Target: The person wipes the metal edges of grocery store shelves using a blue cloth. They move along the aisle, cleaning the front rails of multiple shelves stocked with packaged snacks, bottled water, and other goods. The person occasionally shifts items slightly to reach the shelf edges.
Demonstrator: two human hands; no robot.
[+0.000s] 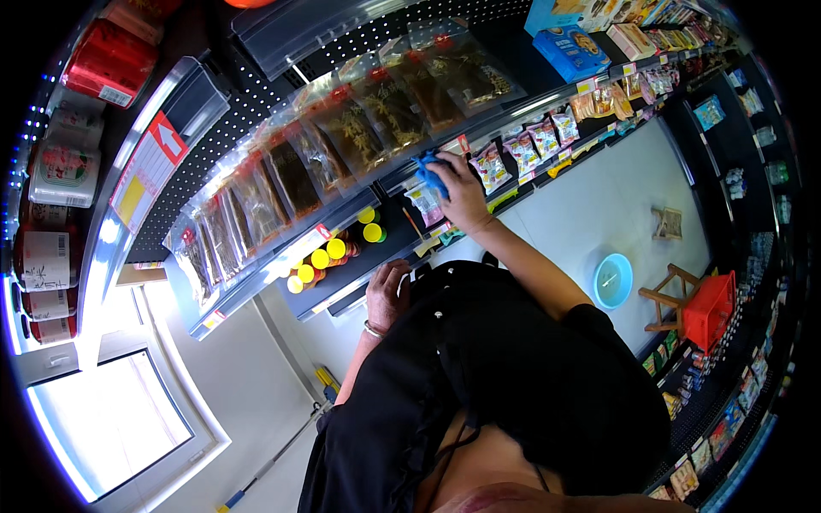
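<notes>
A crumpled blue cloth (431, 173) is gripped in my right hand (463, 195), pressed against the front edge of a dark shelf (539, 102). Just behind that edge lie clear vacuum-style packets of brown dried food (353, 131) in a long row. My left hand (387, 292), with a bracelet at the wrist, is held beside my black shirt, its fingers bent. What its palm side holds, if anything, is hidden. Near it on a lower shelf stand several jars with yellow lids (321, 259). Small pink-and-white snack packets (490, 168) sit right of the cloth.
Red-lidded jars and cans (48, 256) fill a shelf at far left, beside a window (112, 420). A light-blue basin (612, 280), wooden stool (670, 298) and red basket (709, 311) are at right. A long-handled mop (276, 458) leans at lower left. Blue boxes (571, 52) stand upper right.
</notes>
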